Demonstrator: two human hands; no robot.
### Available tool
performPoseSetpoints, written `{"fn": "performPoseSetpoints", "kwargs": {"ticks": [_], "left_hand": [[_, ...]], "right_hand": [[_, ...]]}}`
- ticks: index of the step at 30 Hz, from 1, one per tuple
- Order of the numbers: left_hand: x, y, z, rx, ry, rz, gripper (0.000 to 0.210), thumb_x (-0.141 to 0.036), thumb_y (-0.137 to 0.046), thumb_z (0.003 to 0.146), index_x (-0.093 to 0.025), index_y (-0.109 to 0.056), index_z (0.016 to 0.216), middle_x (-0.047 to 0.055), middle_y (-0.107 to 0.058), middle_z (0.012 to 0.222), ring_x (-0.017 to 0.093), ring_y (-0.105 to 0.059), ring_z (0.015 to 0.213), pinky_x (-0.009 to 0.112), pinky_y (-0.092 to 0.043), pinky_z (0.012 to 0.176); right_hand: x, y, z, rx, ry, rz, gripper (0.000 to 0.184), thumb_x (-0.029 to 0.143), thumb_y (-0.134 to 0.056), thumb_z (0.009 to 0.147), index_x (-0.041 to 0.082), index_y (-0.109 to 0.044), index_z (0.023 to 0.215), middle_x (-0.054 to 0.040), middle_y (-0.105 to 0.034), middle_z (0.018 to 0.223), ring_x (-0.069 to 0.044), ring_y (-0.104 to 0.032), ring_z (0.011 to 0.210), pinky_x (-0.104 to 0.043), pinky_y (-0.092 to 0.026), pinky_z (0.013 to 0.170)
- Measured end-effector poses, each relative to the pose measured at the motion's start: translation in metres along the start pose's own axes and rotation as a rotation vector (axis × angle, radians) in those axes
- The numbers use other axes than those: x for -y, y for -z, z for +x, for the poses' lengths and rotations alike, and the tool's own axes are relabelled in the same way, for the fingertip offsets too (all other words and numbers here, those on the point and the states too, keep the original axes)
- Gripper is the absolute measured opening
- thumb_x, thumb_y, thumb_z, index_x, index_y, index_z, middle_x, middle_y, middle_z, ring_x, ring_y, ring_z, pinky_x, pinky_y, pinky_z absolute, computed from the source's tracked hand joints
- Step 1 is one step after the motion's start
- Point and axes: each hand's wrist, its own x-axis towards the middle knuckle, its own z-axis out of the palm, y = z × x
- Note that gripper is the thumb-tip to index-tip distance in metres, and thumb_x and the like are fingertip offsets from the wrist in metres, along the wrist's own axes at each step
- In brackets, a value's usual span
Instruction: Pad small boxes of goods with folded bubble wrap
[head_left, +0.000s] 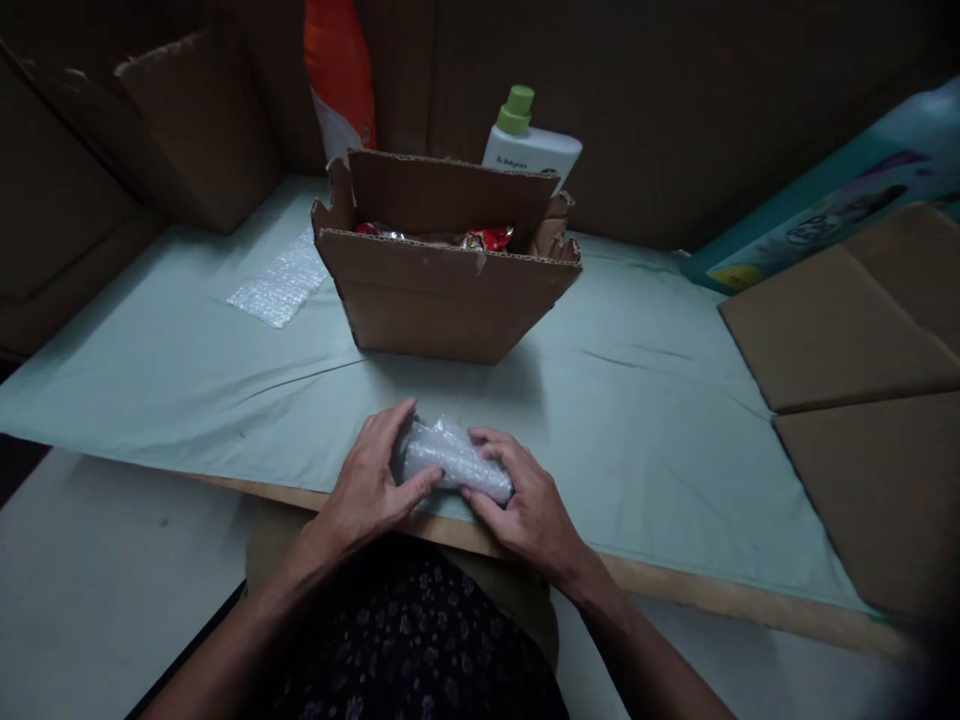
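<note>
Bubble wrap (459,462), rolled into a bundle, is held between two hands near the front edge of the cloth (637,450). Its left end is cupped by the left hand (371,478), thumb laid on top; its right end is clasped more closely between the thumb and fingers of the right hand (534,508). It should prove light, soft and a little slippery; whether anything is wrapped inside cannot be told, so fragility is best assumed. A gentle hold at both ends would be suited. Beyond it, red wrappers (491,239) are held in a box (427,300). Behind, "Dr." seems printed on a white bottle (529,150); on a teal bottle (817,205), rightward, lettering is carried but cannot be read.
</note>
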Motion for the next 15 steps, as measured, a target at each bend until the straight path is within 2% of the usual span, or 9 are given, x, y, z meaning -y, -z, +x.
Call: {"fn": "performPoseSetpoints", "kwargs": {"ticks": [2, 4, 6, 8, 9, 12, 14, 15], "left_hand": [[-0.006, 0.008, -0.004, 0.125, 0.083, -0.200, 0.078, -0.038, -0.071, 0.087, -0.023, -0.035, 0.155, 0.015, -0.062, 0.136, 0.029, -0.063, 0.121, 0.047, -0.055, 0.101], [-0.012, 0.013, -0.006, 0.229, 0.155, -0.370, 0.074, -0.035, -0.068, 0.089, -0.025, -0.036, 0.155, 0.012, -0.067, 0.123, 0.024, -0.070, 0.104, 0.039, -0.061, 0.087], [-0.017, 0.011, -0.006, 0.237, 0.187, -0.455, 0.063, -0.033, -0.063, 0.092, -0.025, -0.043, 0.151, 0.009, -0.070, 0.112, 0.020, -0.071, 0.090, 0.032, -0.062, 0.076], [-0.019, 0.004, -0.006, 0.181, 0.162, -0.437, 0.056, -0.031, -0.061, 0.093, -0.025, -0.049, 0.147, 0.008, -0.071, 0.113, 0.020, -0.071, 0.092, 0.031, -0.062, 0.077], [-0.019, 0.000, -0.005, 0.163, 0.136, -0.399, 0.054, -0.030, -0.062, 0.093, -0.026, -0.052, 0.145, 0.008, -0.071, 0.115, 0.020, -0.071, 0.096, 0.032, -0.062, 0.080], [-0.023, -0.001, 0.001, 0.117, 0.012, -0.257, 0.051, -0.028, -0.062, 0.093, -0.028, -0.054, 0.143, 0.006, -0.073, 0.111, 0.020, -0.071, 0.096, 0.032, -0.063, 0.079], [-0.031, 0.012, 0.014, -0.008, -0.156, -0.131, 0.054, -0.028, -0.064, 0.093, -0.030, -0.050, 0.145, 0.006, -0.072, 0.115, 0.021, -0.070, 0.102, 0.036, -0.063, 0.084], [-0.037, 0.022, 0.024, -0.109, -0.258, -0.042, 0.056, -0.028, -0.065, 0.094, -0.031, -0.048, 0.147, 0.008, -0.069, 0.121, 0.023, -0.068, 0.111, 0.040, -0.061, 0.093]], "right_hand": [[0.008, 0.007, -0.001, 0.077, -0.051, 0.139, 0.023, 0.022, -0.067, 0.085, 0.024, -0.058, 0.105, -0.0071, -0.071, 0.117, -0.022, -0.069, 0.100, -0.036, -0.057, 0.086], [0.011, 0.014, -0.003, 0.160, -0.128, 0.231, 0.030, 0.023, -0.071, 0.082, 0.024, -0.060, 0.110, -0.0045, -0.072, 0.109, -0.020, -0.070, 0.091, -0.032, -0.057, 0.080], [0.008, 0.019, -0.005, 0.182, -0.206, 0.352, 0.049, 0.029, -0.076, 0.079, 0.025, -0.059, 0.125, -0.0064, -0.071, 0.114, -0.021, -0.071, 0.096, -0.032, -0.058, 0.082], [0.002, 0.022, -0.007, 0.154, -0.257, 0.492, 0.070, 0.038, -0.080, 0.077, 0.023, -0.052, 0.140, -0.0099, -0.069, 0.122, -0.023, -0.071, 0.103, -0.033, -0.059, 0.086], [-0.002, 0.023, -0.007, 0.141, -0.277, 0.532, 0.071, 0.042, -0.080, 0.078, 0.022, -0.053, 0.140, -0.0106, -0.070, 0.121, -0.024, -0.072, 0.103, -0.033, -0.059, 0.085], [-0.007, 0.031, -0.003, 0.086, -0.318, 0.483, 0.041, 0.048, -0.074, 0.084, 0.019, -0.069, 0.113, -0.0070, -0.074, 0.099, -0.021, -0.072, 0.085, -0.030, -0.060, 0.073], [-0.005, 0.046, 0.005, 0.026, -0.295, 0.403, 0.030, 0.047, -0.074, 0.086, 0.020, -0.072, 0.098, -0.0045, -0.074, 0.087, -0.019, -0.071, 0.073, -0.027, -0.059, 0.063], [-0.002, 0.057, 0.010, -0.017, -0.257, 0.367, 0.028, 0.046, -0.075, 0.085, 0.021, -0.073, 0.096, -0.0037, -0.074, 0.084, -0.018, -0.070, 0.070, -0.026, -0.059, 0.061]]}}
